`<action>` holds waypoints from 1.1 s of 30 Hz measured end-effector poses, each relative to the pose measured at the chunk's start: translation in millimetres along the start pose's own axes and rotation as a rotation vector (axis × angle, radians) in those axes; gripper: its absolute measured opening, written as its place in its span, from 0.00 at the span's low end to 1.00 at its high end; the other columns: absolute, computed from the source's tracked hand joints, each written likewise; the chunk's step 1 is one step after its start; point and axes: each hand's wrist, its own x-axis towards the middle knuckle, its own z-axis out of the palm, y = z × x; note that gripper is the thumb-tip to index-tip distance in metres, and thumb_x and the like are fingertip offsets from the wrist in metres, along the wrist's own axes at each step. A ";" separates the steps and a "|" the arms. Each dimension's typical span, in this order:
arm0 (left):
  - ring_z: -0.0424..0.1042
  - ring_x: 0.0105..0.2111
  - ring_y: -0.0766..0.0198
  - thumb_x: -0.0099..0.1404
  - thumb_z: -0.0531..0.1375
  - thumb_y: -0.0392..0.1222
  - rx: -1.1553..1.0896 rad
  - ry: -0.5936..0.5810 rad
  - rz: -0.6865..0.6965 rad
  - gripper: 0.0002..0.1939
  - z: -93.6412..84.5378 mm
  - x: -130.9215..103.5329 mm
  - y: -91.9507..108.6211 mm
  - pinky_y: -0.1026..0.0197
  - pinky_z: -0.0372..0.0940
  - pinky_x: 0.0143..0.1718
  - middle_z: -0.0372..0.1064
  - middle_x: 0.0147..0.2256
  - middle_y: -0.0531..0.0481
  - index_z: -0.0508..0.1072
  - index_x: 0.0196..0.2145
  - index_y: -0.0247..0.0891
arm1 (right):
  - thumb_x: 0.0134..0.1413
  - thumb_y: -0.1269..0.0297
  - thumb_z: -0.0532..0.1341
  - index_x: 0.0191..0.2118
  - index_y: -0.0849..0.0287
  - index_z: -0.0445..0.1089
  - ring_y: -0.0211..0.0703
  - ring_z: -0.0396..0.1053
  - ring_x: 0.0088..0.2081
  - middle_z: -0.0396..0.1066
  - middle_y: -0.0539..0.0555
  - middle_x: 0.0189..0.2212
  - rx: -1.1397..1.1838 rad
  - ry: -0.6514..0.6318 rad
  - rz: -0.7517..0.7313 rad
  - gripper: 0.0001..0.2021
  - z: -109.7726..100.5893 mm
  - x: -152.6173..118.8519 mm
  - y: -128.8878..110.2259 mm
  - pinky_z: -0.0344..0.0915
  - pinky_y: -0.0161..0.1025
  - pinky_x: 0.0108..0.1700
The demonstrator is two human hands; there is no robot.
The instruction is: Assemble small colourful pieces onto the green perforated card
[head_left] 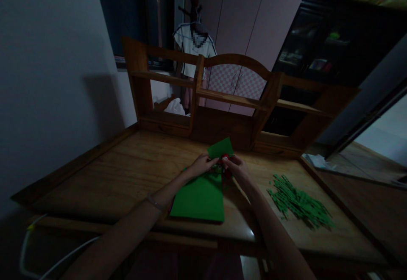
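Observation:
A large green sheet (200, 197) lies near the desk's front edge. Beyond it, a smaller green piece (221, 148) sticks up past my fingers. My left hand (202, 165) is at the far edge of the large sheet, its fingers closed on something I cannot make out. Close beside it on the right, my right hand (235, 165) pinches a small red and white item (225, 158). Small green and red bits show between and under both hands, too dark to tell apart.
On the right of the wooden desk (127, 161) lies a pile of thin green strips (299, 203). A wooden shelf unit (229, 98) stands along the back edge. At the lower left hangs a white cable (23, 246). Some white plastic (318, 161) lies beyond the right rim.

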 end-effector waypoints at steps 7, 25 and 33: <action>0.62 0.21 0.69 0.59 0.55 0.56 0.011 0.011 -0.012 0.23 0.0 -0.8 1.3 0.68 0.55 0.22 0.68 0.23 0.51 0.74 0.34 0.30 | 0.40 0.53 0.67 0.34 0.57 0.72 0.37 0.65 0.26 0.71 0.51 0.28 0.013 -0.001 -0.016 0.15 -1.4 1.7 2.1 0.57 0.34 0.27; 0.58 0.17 0.70 0.57 0.55 0.59 0.050 -0.004 -0.080 0.24 1.2 -1.5 -0.3 0.68 0.52 0.18 0.61 0.16 0.54 0.70 0.24 0.30 | 0.41 0.52 0.67 0.34 0.57 0.71 0.40 0.67 0.29 0.72 0.52 0.31 -0.029 0.012 -0.011 0.16 -0.9 0.8 2.8 0.60 0.35 0.30; 0.60 0.18 0.70 0.58 0.53 0.59 0.069 0.007 -0.055 0.25 0.9 -1.3 -1.6 0.68 0.53 0.19 0.64 0.19 0.53 0.72 0.30 0.30 | 0.41 0.49 0.66 0.31 0.57 0.71 0.37 0.62 0.23 0.68 0.49 0.22 -0.082 0.024 -0.007 0.16 -2.3 2.2 3.1 0.56 0.35 0.26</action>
